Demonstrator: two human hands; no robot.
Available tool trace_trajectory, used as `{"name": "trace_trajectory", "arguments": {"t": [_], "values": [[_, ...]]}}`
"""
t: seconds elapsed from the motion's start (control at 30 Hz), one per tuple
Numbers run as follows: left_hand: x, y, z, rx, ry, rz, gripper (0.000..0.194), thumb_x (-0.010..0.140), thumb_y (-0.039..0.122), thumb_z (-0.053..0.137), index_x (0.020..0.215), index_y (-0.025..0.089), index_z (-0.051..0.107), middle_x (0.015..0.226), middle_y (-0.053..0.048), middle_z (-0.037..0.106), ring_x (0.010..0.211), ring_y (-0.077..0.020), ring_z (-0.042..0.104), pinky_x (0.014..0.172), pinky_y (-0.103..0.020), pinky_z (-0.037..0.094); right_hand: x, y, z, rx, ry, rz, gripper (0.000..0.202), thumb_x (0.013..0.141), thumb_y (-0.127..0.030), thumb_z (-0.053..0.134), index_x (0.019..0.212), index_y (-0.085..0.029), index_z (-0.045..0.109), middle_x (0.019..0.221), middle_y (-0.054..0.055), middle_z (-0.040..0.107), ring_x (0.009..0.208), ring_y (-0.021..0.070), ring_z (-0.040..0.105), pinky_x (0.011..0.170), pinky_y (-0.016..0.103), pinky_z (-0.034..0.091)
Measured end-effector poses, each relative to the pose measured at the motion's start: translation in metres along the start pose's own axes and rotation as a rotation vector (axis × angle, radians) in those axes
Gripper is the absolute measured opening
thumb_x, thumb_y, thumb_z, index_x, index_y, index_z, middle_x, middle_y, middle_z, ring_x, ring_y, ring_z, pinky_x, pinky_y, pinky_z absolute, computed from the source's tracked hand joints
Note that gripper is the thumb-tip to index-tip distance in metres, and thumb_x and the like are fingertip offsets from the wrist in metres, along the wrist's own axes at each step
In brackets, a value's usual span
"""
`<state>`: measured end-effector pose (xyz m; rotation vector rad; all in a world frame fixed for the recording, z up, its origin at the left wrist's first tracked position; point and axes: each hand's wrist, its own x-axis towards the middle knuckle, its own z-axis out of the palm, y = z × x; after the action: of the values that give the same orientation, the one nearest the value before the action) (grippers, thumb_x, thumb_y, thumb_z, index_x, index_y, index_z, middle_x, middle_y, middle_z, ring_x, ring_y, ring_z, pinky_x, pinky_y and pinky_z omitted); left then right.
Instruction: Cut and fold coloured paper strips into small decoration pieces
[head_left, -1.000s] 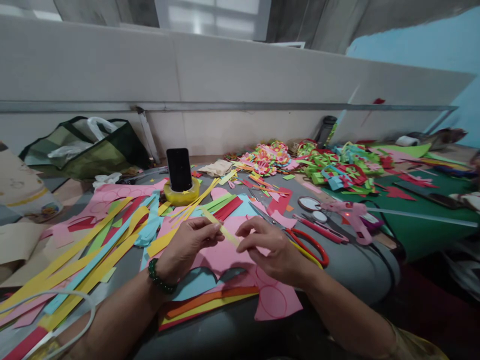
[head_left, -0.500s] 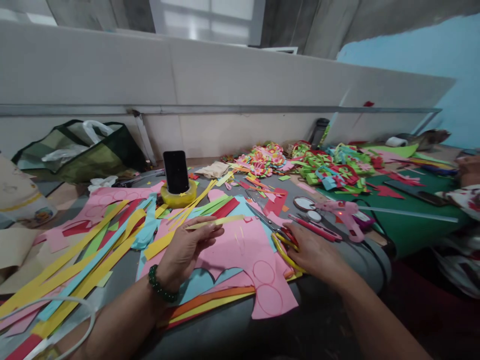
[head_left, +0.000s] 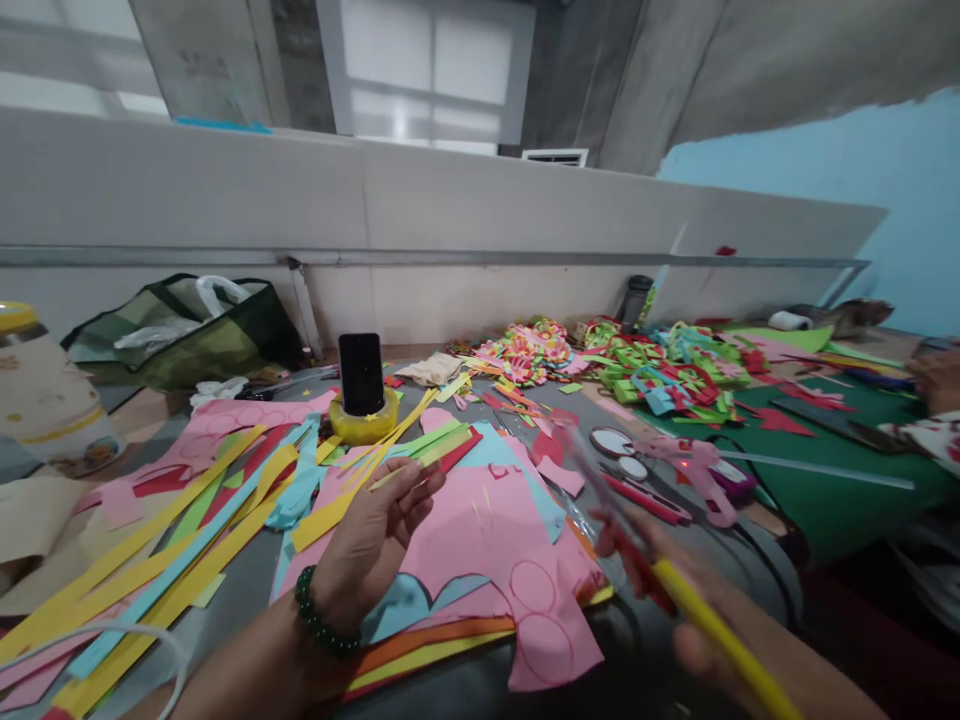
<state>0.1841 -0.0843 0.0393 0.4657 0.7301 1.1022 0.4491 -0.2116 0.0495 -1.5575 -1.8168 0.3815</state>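
Note:
A narrow pale yellow-green strip (head_left: 442, 447) is pinched between the thumb and fingers of my left hand (head_left: 394, 510), which hovers over the pink sheet (head_left: 465, 525). Outlined circles and small thin slivers show on that pink sheet. Blue, orange and yellow sheets (head_left: 435, 632) lie beneath it. To the right of the stack, my right hand (head_left: 697, 590) grips scissors with yellow and red handles (head_left: 724, 640). Their blades point up and away, smeared by motion, apart from the strip. Whether the blades are parted I cannot tell.
A phone (head_left: 361, 372) stands in a yellow tape roll (head_left: 365, 418). Coloured strips (head_left: 180, 545) cover the left side. On the right lie a pink glue gun (head_left: 697, 465), a pink cutter (head_left: 649, 500) and paper flowers (head_left: 525, 350). Another person's hand (head_left: 937, 378) is at far right.
My right hand has lifted the scissors off the pink sheet and swung them right, toward me. My left hand still holds the strip, its fingers slightly more spread. The view has tilted up.

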Motion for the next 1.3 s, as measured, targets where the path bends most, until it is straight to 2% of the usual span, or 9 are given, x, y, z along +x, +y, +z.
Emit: {"name": "trace_trajectory", "arguments": {"t": [0.1, 0.2, 0.3, 0.5, 0.63, 0.97, 1.07, 1.17, 1.3], "values": [[-0.007, -0.001, 0.003, -0.048, -0.026, -0.007, 0.007, 0.079, 0.011, 0.059, 0.077, 0.017, 0.057, 0.086, -0.005, 0.072, 0.080, -0.0147, 0.069, 0.060, -0.017, 0.053, -0.001, -0.012, 0.010, -0.131, -0.135, -0.089, 0.084, 0.064, -0.065, 0.060, 0.133, -0.022, 0.040, 0.119, 0.013, 0.058, 0.102, 0.0322, 0.058, 0.081, 0.035, 0.050], [-0.013, -0.004, 0.005, -0.072, -0.055, -0.021, 0.006, 0.079, 0.011, 0.061, 0.079, 0.017, 0.058, 0.085, -0.004, 0.072, 0.080, -0.0141, 0.069, 0.062, -0.017, 0.054, 0.002, -0.026, 0.025, -0.189, -0.150, -0.077, 0.076, 0.064, -0.061, 0.063, 0.126, -0.020, 0.046, 0.105, 0.012, 0.064, 0.085, 0.0279, 0.064, 0.069, 0.031, 0.050], [-0.016, -0.007, 0.005, -0.079, -0.066, -0.046, 0.007, 0.077, 0.011, 0.063, 0.078, 0.018, 0.059, 0.085, -0.003, 0.072, 0.079, -0.0137, 0.069, 0.064, -0.017, 0.053, 0.005, -0.038, 0.037, -0.229, -0.170, -0.058, 0.056, 0.071, -0.050, 0.061, 0.118, -0.020, 0.050, 0.093, 0.009, 0.067, 0.075, 0.0237, 0.064, 0.067, 0.030, 0.048], [-0.022, -0.007, 0.008, -0.072, -0.086, -0.072, 0.008, 0.077, 0.011, 0.062, 0.076, 0.018, 0.059, 0.086, -0.002, 0.072, 0.078, -0.0132, 0.069, 0.061, -0.016, 0.053, 0.012, -0.048, 0.043, -0.178, -0.145, -0.066, 0.039, 0.072, -0.043, 0.058, 0.102, -0.019, 0.053, 0.092, 0.010, 0.066, 0.073, 0.0224, 0.062, 0.060, 0.027, 0.045], [-0.024, -0.006, 0.009, -0.069, -0.099, -0.066, 0.009, 0.076, 0.011, 0.063, 0.075, 0.017, 0.058, 0.085, -0.002, 0.071, 0.078, -0.0127, 0.068, 0.062, -0.016, 0.052, 0.010, -0.050, 0.044, -0.189, -0.144, -0.073, 0.036, 0.072, -0.033, 0.058, 0.104, -0.019, 0.051, 0.093, 0.009, 0.066, 0.072, 0.0213, 0.062, 0.061, 0.027, 0.044], [-0.024, -0.007, 0.009, -0.018, -0.159, -0.035, 0.009, 0.075, 0.015, 0.065, 0.076, 0.017, 0.057, 0.082, -0.001, 0.069, 0.077, -0.0117, 0.067, 0.063, -0.016, 0.051, 0.008, -0.039, 0.052, -0.147, -0.125, -0.026, 0.028, 0.079, -0.040, 0.056, 0.096, -0.019, 0.052, 0.064, 0.000, 0.060, 0.056, 0.0145, 0.055, 0.052, 0.022, 0.039], [-0.021, -0.004, 0.008, 0.008, -0.166, -0.007, 0.012, 0.071, 0.015, 0.069, 0.075, 0.016, 0.058, 0.073, 0.000, 0.067, 0.072, -0.0113, 0.066, 0.061, -0.016, 0.050, 0.014, -0.028, 0.041, -0.230, -0.050, 0.074, 0.027, 0.083, -0.041, 0.048, 0.099, -0.020, 0.053, 0.071, 0.002, 0.064, 0.060, 0.0165, 0.059, 0.055, 0.024, 0.041], [-0.016, 0.000, 0.006, 0.013, -0.151, 0.047, 0.016, 0.066, 0.015, 0.074, 0.074, 0.015, 0.060, 0.064, 0.002, 0.062, 0.065, -0.0089, 0.064, 0.060, -0.015, 0.049, 0.029, -0.012, 0.027, -0.420, 0.007, 0.251, 0.029, 0.085, -0.039, 0.043, 0.103, -0.020, 0.054, 0.086, 0.007, 0.068, 0.077, 0.0235, 0.064, 0.061, 0.029, 0.043], [-0.008, 0.002, 0.002, 0.053, -0.135, 0.066, 0.016, 0.063, 0.016, 0.076, 0.073, 0.014, 0.064, 0.063, 0.001, 0.062, 0.064, -0.0083, 0.062, 0.060, -0.015, 0.048, 0.046, 0.011, 0.020, -0.669, -0.076, 0.315, 0.028, 0.085, -0.033, 0.039, 0.096, -0.016, 0.058, 0.090, 0.013, 0.067, 0.082, 0.0282, 0.064, 0.062, 0.032, 0.042]]}}
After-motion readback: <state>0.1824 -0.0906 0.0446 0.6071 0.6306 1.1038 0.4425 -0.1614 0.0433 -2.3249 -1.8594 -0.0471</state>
